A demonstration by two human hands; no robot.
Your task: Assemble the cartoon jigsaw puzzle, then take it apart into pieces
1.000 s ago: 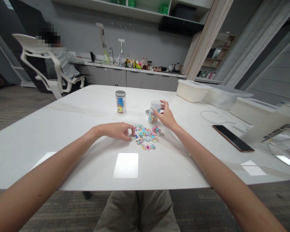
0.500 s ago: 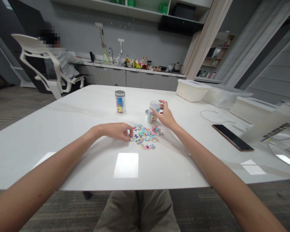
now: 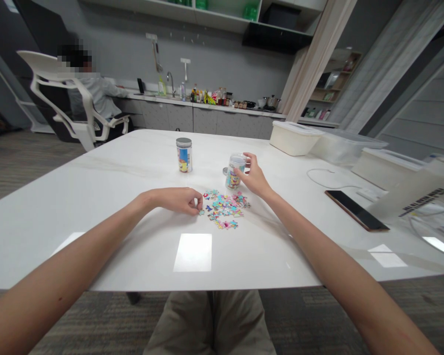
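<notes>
On the white table [image 3: 140, 261] lies a loose heap of colourful jigsaw puzzle pieces [image 3: 225, 207]. My left hand [image 3: 183, 200] is at the heap's left edge, thumb and fingers pinched on a small puzzle piece [image 3: 201, 212]. With my right hand [image 3: 254, 176] I grip a clear jar [image 3: 234, 171] with a cartoon label, standing upright just behind the heap, its top uncovered. A metal lid [image 3: 225, 171] shows partly behind that jar. A second jar [image 3: 184, 157], capped with a grey lid, stands farther left, apart from both hands.
A dark phone [image 3: 355, 210] lies on the right, near a white cable [image 3: 318, 183]. Lidded plastic boxes [image 3: 295, 139] line the right rear side of the table. Beyond the far left corner, a person [image 3: 96, 93] sits in a white-framed chair [image 3: 83, 130].
My left hand's fingers have closed more tightly at the small puzzle piece, shifting very slightly. My right hand and the jar stay where they were.
</notes>
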